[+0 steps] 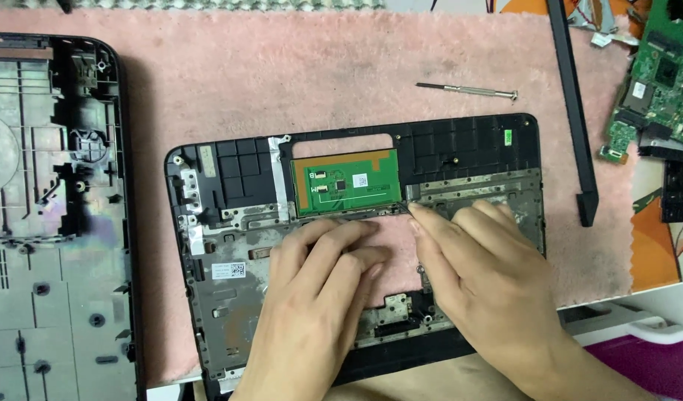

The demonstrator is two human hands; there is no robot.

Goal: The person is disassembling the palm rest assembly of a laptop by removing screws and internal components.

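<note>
A black laptop palmrest frame lies face down on a pink mat, its inner side up. A green touchpad board sits in its upper middle. My left hand rests flat on the frame, fingertips at the metal strip just below the green board. My right hand lies beside it, its fingertips pressing the frame's edge at the board's lower right corner. Neither hand holds a loose item.
A second laptop shell lies at the left. A small screwdriver rests on the pink mat above the frame. A long black strip and a green motherboard sit at the right.
</note>
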